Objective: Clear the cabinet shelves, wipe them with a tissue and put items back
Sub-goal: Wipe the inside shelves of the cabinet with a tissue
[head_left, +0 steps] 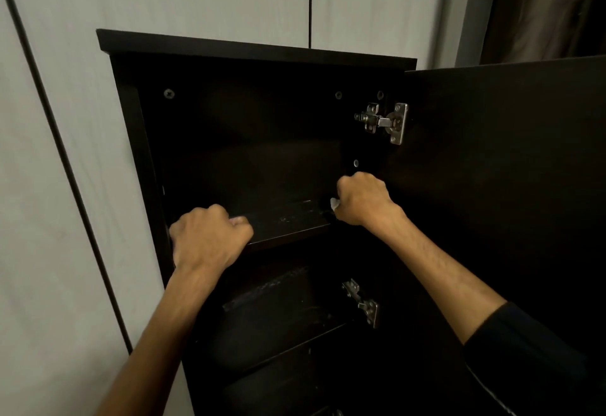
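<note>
1. My right hand [362, 200] is curled tight round a wad of tissue [334, 204] at the right end of the top shelf [288, 218]; only a white corner shows.
2. My left hand [210, 238] is fisted at the shelf's left front edge; I cannot tell whether it grips anything.
3. The tissue is light, soft and easily torn (worse if damp), I judge; I hold it bunched and press flat.
4. The cabinet [255, 46] looks stiff; its shelves show no items.
</note>
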